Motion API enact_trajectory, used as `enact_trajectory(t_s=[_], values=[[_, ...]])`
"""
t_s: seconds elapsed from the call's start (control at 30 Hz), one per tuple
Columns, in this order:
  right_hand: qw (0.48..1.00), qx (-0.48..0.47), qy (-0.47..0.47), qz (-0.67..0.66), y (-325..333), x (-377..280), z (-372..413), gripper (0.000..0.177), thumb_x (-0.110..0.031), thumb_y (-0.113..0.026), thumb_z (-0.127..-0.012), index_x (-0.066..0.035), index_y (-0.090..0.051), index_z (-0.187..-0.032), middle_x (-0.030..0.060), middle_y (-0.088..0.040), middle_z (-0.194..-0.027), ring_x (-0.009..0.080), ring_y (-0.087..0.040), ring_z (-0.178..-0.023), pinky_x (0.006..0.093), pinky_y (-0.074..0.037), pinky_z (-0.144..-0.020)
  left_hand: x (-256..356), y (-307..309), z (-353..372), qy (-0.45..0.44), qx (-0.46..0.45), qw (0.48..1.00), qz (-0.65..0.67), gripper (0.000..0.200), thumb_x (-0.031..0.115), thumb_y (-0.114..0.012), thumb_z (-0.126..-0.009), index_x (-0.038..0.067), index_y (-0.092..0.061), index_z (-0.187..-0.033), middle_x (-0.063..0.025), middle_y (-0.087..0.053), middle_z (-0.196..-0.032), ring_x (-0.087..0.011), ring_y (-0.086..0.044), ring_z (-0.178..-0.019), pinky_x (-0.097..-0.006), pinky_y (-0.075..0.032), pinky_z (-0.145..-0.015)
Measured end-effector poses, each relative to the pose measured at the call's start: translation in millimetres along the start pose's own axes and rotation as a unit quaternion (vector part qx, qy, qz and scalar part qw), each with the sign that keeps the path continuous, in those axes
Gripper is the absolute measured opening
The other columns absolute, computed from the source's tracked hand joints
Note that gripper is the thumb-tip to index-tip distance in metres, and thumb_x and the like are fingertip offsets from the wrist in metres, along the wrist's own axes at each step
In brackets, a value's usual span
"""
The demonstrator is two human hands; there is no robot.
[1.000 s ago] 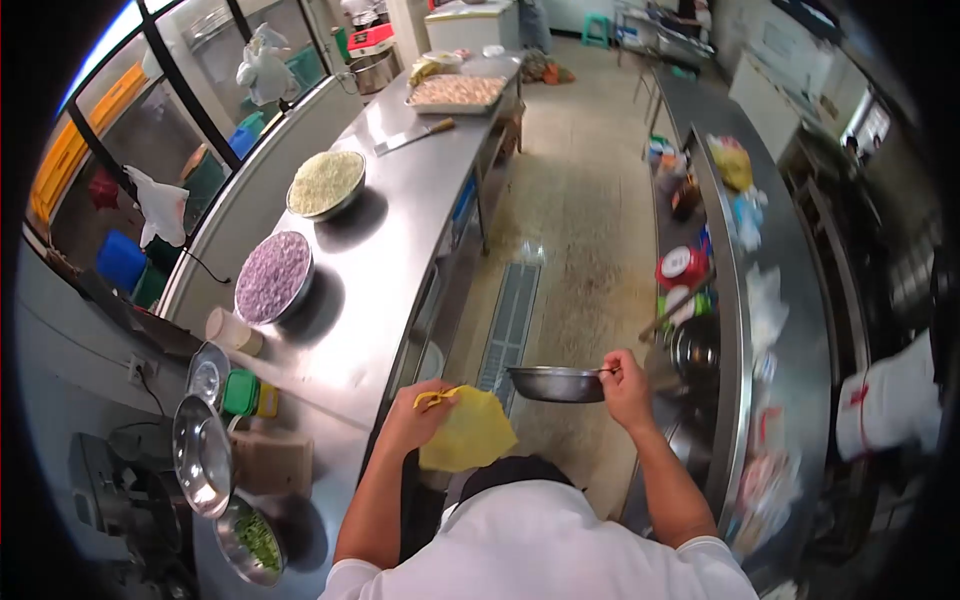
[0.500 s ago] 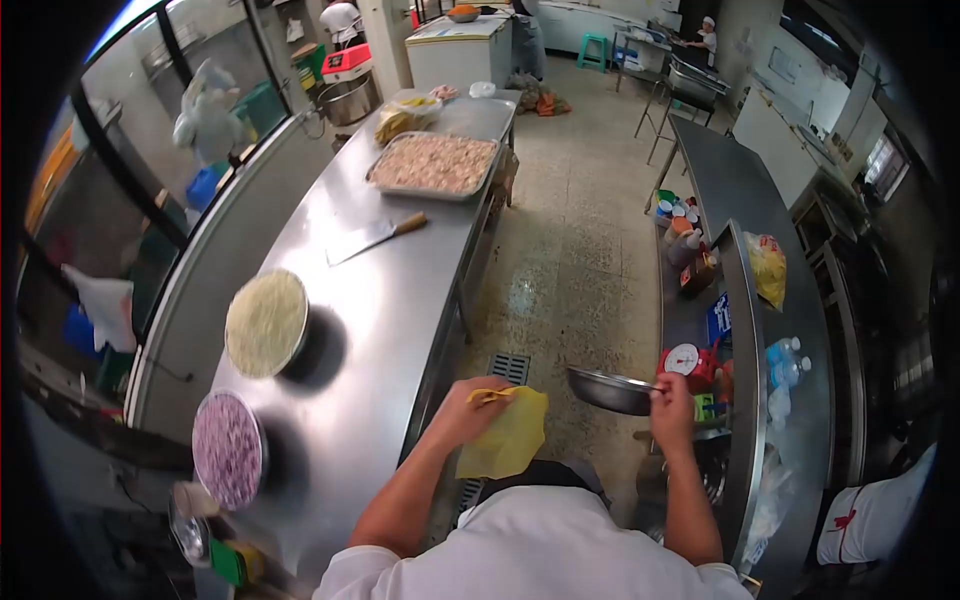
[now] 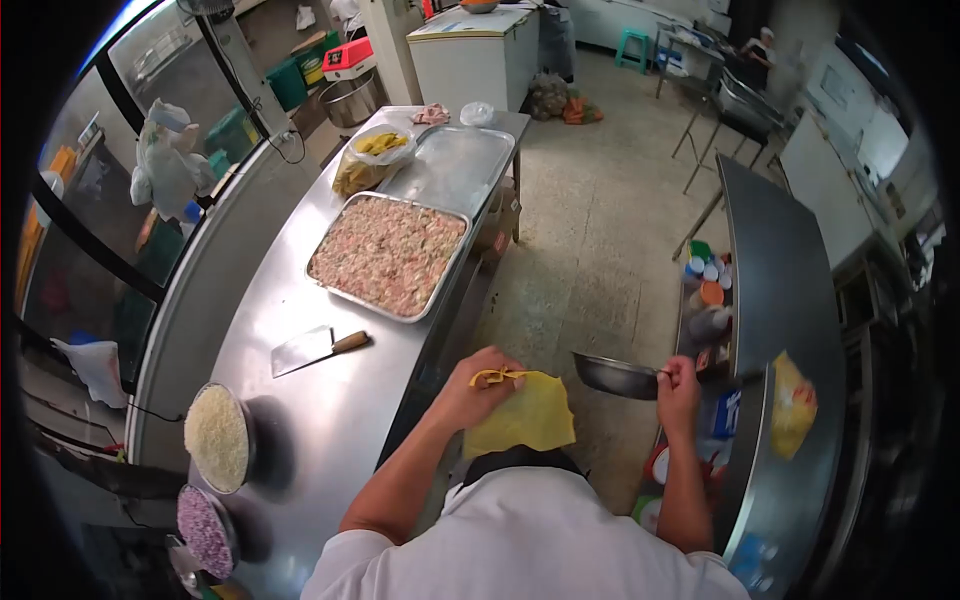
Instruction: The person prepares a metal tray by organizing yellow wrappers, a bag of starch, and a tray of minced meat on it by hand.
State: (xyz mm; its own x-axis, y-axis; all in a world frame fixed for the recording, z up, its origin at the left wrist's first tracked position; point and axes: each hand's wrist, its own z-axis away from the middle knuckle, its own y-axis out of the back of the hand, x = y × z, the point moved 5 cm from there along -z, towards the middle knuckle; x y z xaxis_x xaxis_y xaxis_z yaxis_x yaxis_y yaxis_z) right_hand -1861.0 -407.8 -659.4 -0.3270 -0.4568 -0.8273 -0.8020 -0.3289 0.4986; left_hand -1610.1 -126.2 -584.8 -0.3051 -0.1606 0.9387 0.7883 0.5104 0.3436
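My left hand [image 3: 485, 388] is closed on a thin yellow cloth [image 3: 525, 415], which hangs down in front of my body. My right hand [image 3: 678, 385] grips a shallow dark metal bowl [image 3: 615, 377] at its near edge, holding it over the floor between the two tables. Left of me, on the steel table [image 3: 345, 400], lies a cleaver [image 3: 305, 352] with a wooden handle. Beyond it a metal tray [image 3: 425, 318] is filled with a pinkish chopped mixture [image 3: 388, 250]. Nearer stand bowls of whitish chopped food [image 3: 215, 438] and purple chopped onion [image 3: 205, 530].
An empty-looking flat tray [image 3: 465, 160] and a plastic bag of yellow pieces [image 3: 375, 160] are at the table's far end. On my right runs a steel counter [image 3: 785, 270] with jars and a yellow bag [image 3: 790, 405]. A white chest freezer [image 3: 465, 65] stands ahead.
My view has moved forward along the table, so the tray and cleaver appear nearer and the bowls of chopped food lower. Both hands keep hold of the cloth and the bowl.
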Motion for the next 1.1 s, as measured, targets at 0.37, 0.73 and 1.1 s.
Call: enact_trajectory(t_s=[0.37, 0.73, 1.1], values=[[0.981, -0.042, 0.174, -0.069, -137, -18, -362, 0.02, 0.002, -0.065, -0.093, -0.003, -0.061, -0.111, 0.0027, -0.063, -0.089, 0.0116, -0.054, -0.074, 0.0277, -0.047, -0.07, -66, 62, -297, 0.004, 0.089, 0.992, 0.086, 0.016, 0.015, -0.074, -0.095, 0.004, -0.071, -0.105, -0.0041, -0.066, -0.093, -0.0137, -0.062, -0.089, -0.0303, -0.049, -0.08], [0.955, -0.107, 0.19, -0.199, -271, 8, -683, 0.02, 0.003, -0.061, -0.098, -0.002, -0.055, -0.116, 0.0029, -0.062, -0.102, 0.0071, -0.055, -0.083, 0.0227, -0.047, -0.079, -94, 116, -538, 0.015, 0.137, 0.989, 0.045, 0.017, 0.012, -0.074, -0.093, 0.003, -0.071, -0.108, -0.006, -0.069, -0.096, -0.0153, -0.066, -0.089, -0.0304, -0.052, -0.081], [0.863, -0.237, 0.361, -0.261, -527, -142, -876, 0.017, 0.002, -0.064, -0.096, -0.005, -0.06, -0.11, 0.0059, -0.066, -0.103, 0.0121, -0.062, -0.084, 0.0275, -0.052, -0.078, -122, 135, -579, 0.208, 0.434, 0.855, 0.192, 0.017, 0.018, -0.071, -0.099, 0.003, -0.069, -0.106, -0.0006, -0.069, -0.09, -0.0067, -0.061, -0.082, -0.0244, -0.051, -0.072]])
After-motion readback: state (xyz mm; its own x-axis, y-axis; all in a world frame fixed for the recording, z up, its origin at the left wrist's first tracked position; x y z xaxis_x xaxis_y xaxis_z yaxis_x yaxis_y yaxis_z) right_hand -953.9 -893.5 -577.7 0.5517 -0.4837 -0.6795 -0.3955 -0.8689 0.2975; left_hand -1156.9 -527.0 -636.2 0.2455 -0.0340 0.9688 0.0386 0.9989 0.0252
